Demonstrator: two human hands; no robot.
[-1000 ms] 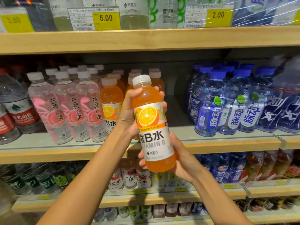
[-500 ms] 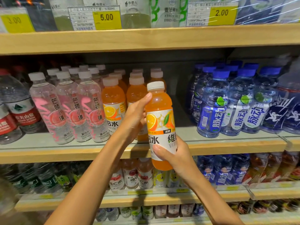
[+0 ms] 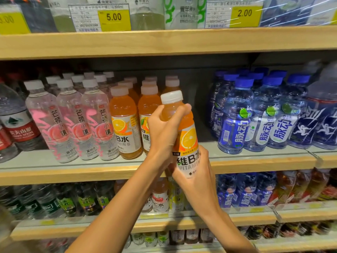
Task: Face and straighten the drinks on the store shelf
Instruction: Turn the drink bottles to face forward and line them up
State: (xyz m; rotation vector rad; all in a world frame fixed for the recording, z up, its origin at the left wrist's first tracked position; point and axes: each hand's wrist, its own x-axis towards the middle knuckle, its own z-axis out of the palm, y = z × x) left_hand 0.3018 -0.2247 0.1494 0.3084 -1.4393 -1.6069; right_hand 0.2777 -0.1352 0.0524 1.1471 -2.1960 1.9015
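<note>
Head view is filled by a wooden-edged store shelf (image 3: 73,172) with a grey deck. It is set between an upper shelf board (image 3: 164,41) and lower tiers that are blurred and partly cut off at the bottom edge. On the deck, clear pink-labelled bottles (image 3: 71,125), orange vitamin drinks (image 3: 124,125) with pale caps and blue-capped bottles (image 3: 235,121) are stood upright in rows, and the rear ranks are lost in shadow. Red-labelled water bottles (image 3: 16,128) are cropped at the left margin, and the dark blue bottles at the far right are smeared by blur.

Open deck is seen between the orange rows and the blue ones. The held orange bottle (image 3: 186,136), white-capped, is carried nearly upright in front of that gap, with its label turned forward. Its base is covered by the right hand (image 3: 195,179), so contact with the shelf cannot be judged. The grip of that hand is closed round the lower label. The grip of the left hand (image 3: 164,132) is closed round the shoulder, just under the cap.

Yellow price tags (image 3: 114,17) can be read as 5.00 and 2.00, and a third is cut off at the left.
</note>
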